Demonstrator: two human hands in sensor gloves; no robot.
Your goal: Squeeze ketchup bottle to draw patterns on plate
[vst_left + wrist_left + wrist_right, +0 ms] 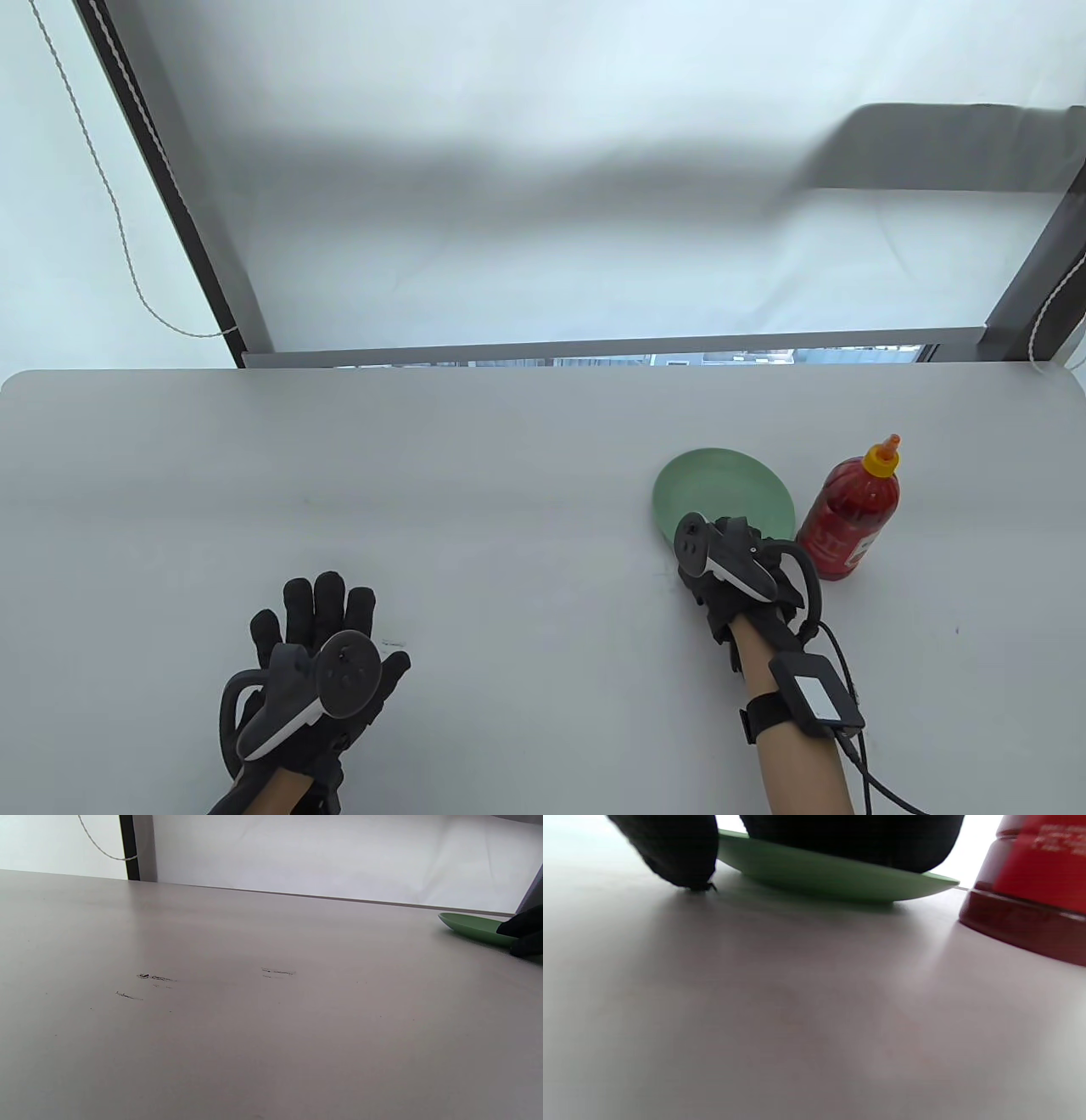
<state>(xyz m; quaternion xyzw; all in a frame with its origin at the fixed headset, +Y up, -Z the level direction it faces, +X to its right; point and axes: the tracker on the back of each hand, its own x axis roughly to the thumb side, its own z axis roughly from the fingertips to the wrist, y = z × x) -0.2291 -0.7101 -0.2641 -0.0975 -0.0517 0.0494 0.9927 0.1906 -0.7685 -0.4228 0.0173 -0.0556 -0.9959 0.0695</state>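
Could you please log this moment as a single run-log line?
right hand: on green plate rim | left hand: flat on table | ketchup bottle: upright, untouched

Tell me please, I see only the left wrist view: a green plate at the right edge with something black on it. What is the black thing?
Observer: It is the right hand, its gloved fingers on the near rim of the plate.
Operator: Is the ketchup bottle anywhere?
Observer: Yes, the ketchup bottle stands upright on the table, just right of the plate; no hand touches it.
Operator: And my left hand?
Observer: The left hand lies flat on the table, fingers spread, far left of the plate, holding nothing.
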